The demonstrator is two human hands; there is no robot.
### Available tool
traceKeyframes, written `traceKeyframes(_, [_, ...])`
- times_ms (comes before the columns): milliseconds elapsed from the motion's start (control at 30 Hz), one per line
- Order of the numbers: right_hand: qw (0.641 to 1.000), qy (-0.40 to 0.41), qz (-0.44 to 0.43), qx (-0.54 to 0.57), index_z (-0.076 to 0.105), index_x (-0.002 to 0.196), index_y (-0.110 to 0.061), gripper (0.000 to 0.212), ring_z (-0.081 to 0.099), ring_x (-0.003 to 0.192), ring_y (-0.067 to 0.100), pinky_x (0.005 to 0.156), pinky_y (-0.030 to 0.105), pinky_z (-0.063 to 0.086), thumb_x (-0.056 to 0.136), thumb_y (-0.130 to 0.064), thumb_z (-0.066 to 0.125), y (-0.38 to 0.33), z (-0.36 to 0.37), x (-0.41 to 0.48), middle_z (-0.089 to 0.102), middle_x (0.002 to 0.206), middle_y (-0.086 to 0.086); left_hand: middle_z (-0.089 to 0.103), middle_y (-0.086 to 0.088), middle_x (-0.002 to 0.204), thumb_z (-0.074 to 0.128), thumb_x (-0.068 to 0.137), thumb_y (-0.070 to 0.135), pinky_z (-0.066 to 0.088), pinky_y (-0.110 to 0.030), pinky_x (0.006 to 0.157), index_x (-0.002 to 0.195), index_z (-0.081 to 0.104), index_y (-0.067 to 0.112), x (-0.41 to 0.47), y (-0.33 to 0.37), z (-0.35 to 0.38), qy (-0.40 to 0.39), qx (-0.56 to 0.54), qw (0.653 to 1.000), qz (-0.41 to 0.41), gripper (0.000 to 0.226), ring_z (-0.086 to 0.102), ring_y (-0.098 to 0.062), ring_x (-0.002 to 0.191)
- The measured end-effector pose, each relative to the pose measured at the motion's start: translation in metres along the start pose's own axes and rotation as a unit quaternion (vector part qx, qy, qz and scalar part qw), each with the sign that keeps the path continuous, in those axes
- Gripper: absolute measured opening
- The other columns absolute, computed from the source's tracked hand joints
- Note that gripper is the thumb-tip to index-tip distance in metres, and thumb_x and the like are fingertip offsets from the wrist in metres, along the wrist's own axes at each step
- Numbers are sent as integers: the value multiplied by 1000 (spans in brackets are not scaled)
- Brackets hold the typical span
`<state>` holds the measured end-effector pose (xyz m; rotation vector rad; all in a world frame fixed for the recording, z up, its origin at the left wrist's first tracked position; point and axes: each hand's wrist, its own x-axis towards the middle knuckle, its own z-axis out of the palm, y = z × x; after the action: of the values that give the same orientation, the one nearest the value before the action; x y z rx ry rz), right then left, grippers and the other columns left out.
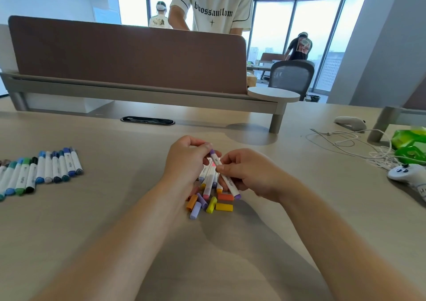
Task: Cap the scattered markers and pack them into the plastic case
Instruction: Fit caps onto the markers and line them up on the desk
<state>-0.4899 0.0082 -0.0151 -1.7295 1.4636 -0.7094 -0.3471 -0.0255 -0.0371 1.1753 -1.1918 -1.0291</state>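
Now | white plastic marker with purple caps held over loose coloured caps on beige desk | left hand pinches far end, right hand pinches mid-barrel | light, stiff, smooth; likely slips, so grip barrel near cap | case unseen

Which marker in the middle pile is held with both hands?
The purple-capped marker: left hand pinches its far end, right hand grips its barrel. The other markers lie beneath.
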Motion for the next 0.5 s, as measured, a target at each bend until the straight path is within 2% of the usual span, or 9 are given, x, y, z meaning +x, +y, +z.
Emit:
traceKeyframes(100, [1000, 14, 4, -6, 67, 94, -10, 16, 62, 53, 2, 53, 17, 48, 99, -22, 56, 2, 1, 2, 68, 69, -2, 74, -3, 88, 60, 95, 17, 48, -25, 57, 94, 64, 15, -2, -1, 3, 7, 25, 1000, 3, 5, 62, -6, 59])
traceKeyframes(233, [1000, 27, 11, -2, 68, 95, -8, 19, 66, 60, 10, 61, 22, 54, 98, -23, 57, 2, -1, 4, 71, 75, 5, 74, -2, 92, 57, 96, 17, 58, -32, 69, 95, 65, 19, -4, -1, 5, 7, 28, 1000, -1, 8, 66, -11, 71])
traceKeyframes(300, [998, 51, 31, -10, 68, 92, -7, 20, 63, 59, 14, 63, 29, 54, 96, -25, 60, 2, -2, 8, 70, 74, 9, 73, -1, 100, 55, 96, 18, 59, -35, 73, 106, 67, 22, -4, 0, 5, -19, 28, 999, -10, 16, 69, -13, 80])
traceKeyframes(400, [988, 136, 60, -52, 70, 84, -4, 22, 60, 61, 18, 68, 37, 58, 91, -24, 63, 3, -4, 16, 69, 74, 14, 67, 1, 112, 58, 95, 23, 53, -27, 71, 130, 58, 27, -3, 1, 6, -30, 96, 995, 12, 36, 64, -7, 82])
traceKeyframes(433, [983, 148, 74, -78, 70, 85, -1, 23, 58, 60, 17, 64, 34, 56, 91, -22, 62, 2, -6, 17, 67, 74, 16, 66, 1, 113, 58, 95, 23, 51, -25, 69, 131, 57, 27, -2, 1, 5, -30, 112, 993, 17, 37, 63, -6, 82])
traceKeyframes(500, [973, 154, 111, -129, 65, 83, -1, 22, 51, 57, 14, 47, 19, 44, 92, -20, 60, 0, -10, 17, 59, 70, 11, 67, 3, 108, 57, 95, 23, 48, -24, 65, 125, 59, 25, -2, 2, 3, -39, 127, 991, 19, 30, 62, -6, 81])
